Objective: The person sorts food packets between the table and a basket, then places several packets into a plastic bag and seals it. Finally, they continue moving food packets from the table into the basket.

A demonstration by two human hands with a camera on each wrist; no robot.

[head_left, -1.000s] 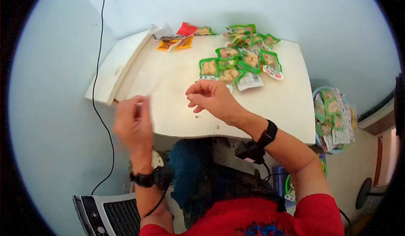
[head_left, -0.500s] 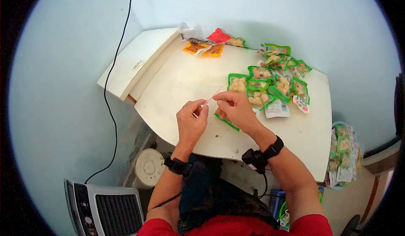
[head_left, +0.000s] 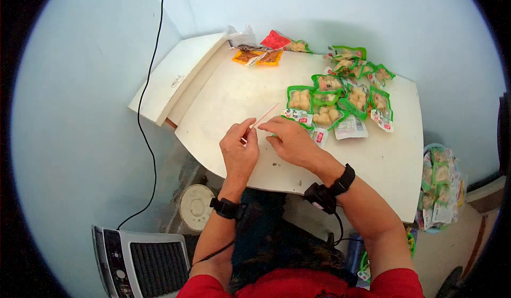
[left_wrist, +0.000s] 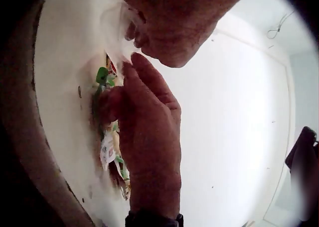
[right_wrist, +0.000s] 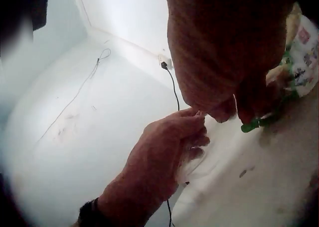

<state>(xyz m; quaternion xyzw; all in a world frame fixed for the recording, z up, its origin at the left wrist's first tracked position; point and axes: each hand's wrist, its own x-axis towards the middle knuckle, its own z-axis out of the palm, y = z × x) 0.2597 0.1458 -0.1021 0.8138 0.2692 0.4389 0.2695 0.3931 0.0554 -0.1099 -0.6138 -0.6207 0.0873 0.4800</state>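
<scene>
My left hand (head_left: 238,148) pinches a clear, thin plastic bag (head_left: 268,113) whose edge shows as a slanting pinkish-red line above the table. Pale see-through film (left_wrist: 113,30) spreads beside the fingers in the left wrist view. My right hand (head_left: 295,141) comes in from the other side, its thumb and index finger closing on the bag's edge right beside the left fingertips. Just beyond the right hand lie several green-edged snack packets (head_left: 301,101) with pale chunks inside, partly covered by that hand.
The white table (head_left: 223,101) has a raised shelf (head_left: 178,77) on its left. Yellow-edged packets (head_left: 258,58) and a red packet (head_left: 275,39) lie at the back. A tub of packets (head_left: 439,191) stands on the floor at right. A black cable (head_left: 150,79) hangs along the wall.
Both hands have come together over the table, the left moving rightward with the bag. Since half a second ago, the right fingertips have shifted down the bag's edge toward the left ones. The head view has shifted.
</scene>
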